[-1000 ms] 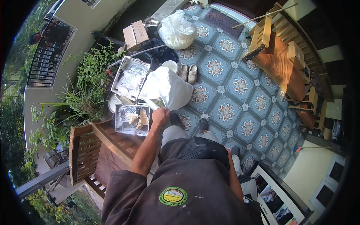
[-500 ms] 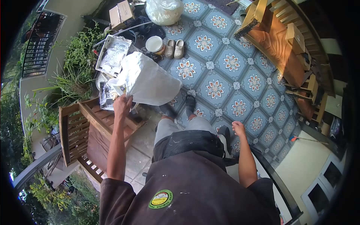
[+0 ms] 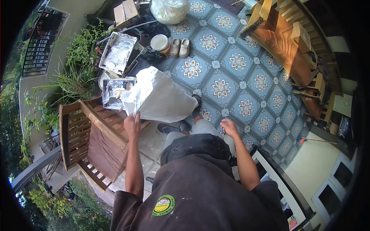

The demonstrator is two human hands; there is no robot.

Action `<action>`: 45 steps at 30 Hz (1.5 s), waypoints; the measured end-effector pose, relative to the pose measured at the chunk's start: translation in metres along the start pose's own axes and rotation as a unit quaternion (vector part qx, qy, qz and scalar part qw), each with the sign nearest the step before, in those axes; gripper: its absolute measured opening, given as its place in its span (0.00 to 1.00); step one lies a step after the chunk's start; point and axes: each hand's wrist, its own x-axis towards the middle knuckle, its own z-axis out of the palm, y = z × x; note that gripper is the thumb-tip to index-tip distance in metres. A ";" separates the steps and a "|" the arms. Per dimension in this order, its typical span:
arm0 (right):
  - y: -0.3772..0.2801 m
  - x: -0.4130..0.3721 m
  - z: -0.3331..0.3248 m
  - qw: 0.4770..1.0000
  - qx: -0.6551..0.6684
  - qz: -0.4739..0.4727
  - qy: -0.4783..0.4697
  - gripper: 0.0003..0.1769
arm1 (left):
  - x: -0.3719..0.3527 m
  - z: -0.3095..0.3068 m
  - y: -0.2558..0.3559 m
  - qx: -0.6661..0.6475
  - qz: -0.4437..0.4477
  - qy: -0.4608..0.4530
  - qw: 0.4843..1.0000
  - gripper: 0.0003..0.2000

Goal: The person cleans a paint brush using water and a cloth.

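Note:
In my left hand [image 3: 132, 123] is the gathered edge of a large white plastic sack [image 3: 165, 94], with the fingers closed on it. The sack bulges out toward the right, and its far end reaches over my foot; I cannot see its contents. My right hand [image 3: 229, 128] hangs in front of my right thigh, fingers loosely curled, with nothing visible in it. Just left of the sack is a paint-smeared tray [image 3: 111, 101] with some items in it. Behind that lies a larger white-stained tray [image 3: 118, 53].
A wooden chair [image 3: 104, 150] stands close on my left. Beyond the sack are a white bucket [image 3: 160, 43], clogs [image 3: 179, 48], another full plastic bag [image 3: 169, 10] and a cardboard box [image 3: 126, 13]. A wooden bench [image 3: 287, 48] is at the right, on patterned floor tiles [image 3: 221, 88].
My left hand and the sack have moved right and nearer to my body, uncovering more of the trays. My right hand has come inward to the left, and my feet have shifted.

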 end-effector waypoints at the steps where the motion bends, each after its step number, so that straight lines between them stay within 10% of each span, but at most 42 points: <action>1: 0.003 0.000 0.004 0.999 -0.028 -0.020 -0.012 0.18 | -0.010 -0.005 -0.014 -0.009 0.003 0.006 1.000 0.18; 15: -0.023 -0.064 0.036 0.997 -0.071 -0.026 0.005 0.16 | -0.100 0.001 -0.205 0.064 -0.046 0.032 0.996 0.17; 28: 0.044 -0.098 0.045 0.988 -0.143 -0.026 0.047 0.16 | -0.063 0.004 -0.215 0.089 -0.132 -0.030 0.987 0.23; 37: 0.084 -0.050 0.031 0.982 -0.175 -0.005 0.073 0.17 | -0.126 0.036 -0.184 -0.003 0.008 0.296 0.955 0.22; 42: 0.045 0.000 -0.009 0.997 -0.036 0.039 0.063 0.19 | -0.146 0.093 -0.170 -0.014 -0.332 0.440 0.834 0.18; 45: 0.046 0.052 -0.038 0.995 -0.030 0.017 0.093 0.20 | -0.141 0.100 -0.124 0.005 -0.271 0.364 0.891 0.15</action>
